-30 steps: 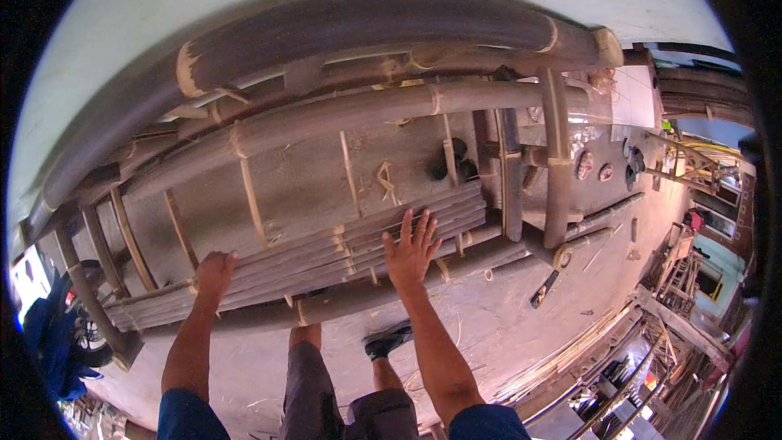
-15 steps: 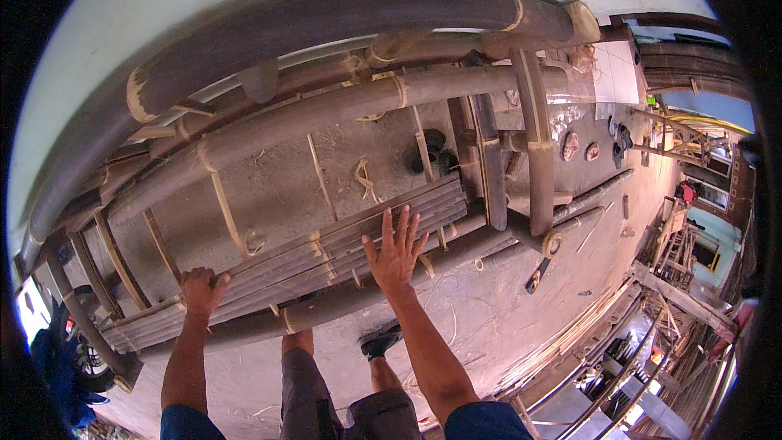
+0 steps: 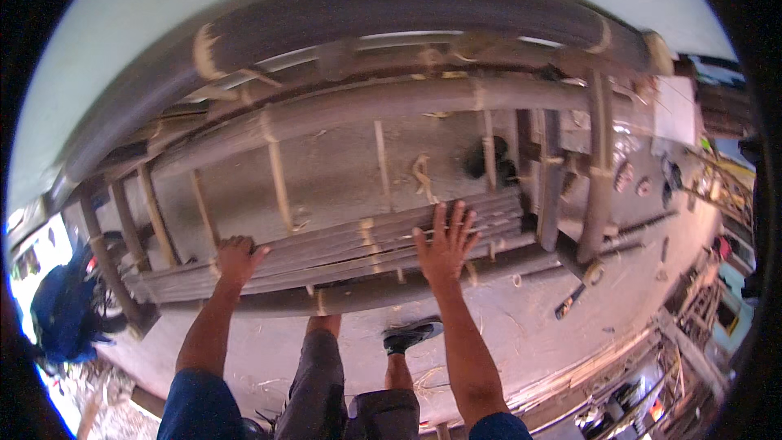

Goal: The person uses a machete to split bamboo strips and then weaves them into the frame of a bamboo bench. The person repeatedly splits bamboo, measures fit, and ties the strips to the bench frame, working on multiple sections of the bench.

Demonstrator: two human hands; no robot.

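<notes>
A long panel of dark bamboo slats (image 3: pixel 326 251) lies along the seat of a bamboo bench frame (image 3: pixel 342 106). My left hand (image 3: pixel 239 261) rests on the panel's left part, its fingers curled down at the far edge and the thumb apart. Toward the panel's right end, my right hand (image 3: pixel 445 251) lies flat with the fingers spread over the slats. A thick front bamboo pole (image 3: pixel 383 292) runs below the panel, nearest my legs. Pale cross pieces (image 3: pixel 279 183) join the frame's rear pole to the seat side.
Behind the frame is a pale wall (image 3: pixel 106 90). A knife-like tool (image 3: pixel 568 303) lies on the floor right of the frame. Sandals (image 3: pixel 626 178) lie farther right. Bamboo strips (image 3: pixel 562 387) are heaped at lower right, and a dark blue bundle (image 3: pixel 61 314) is at left.
The view has turned, so the bench and slats appear farther right and more level. Both hands stay at about the same places on the slats.
</notes>
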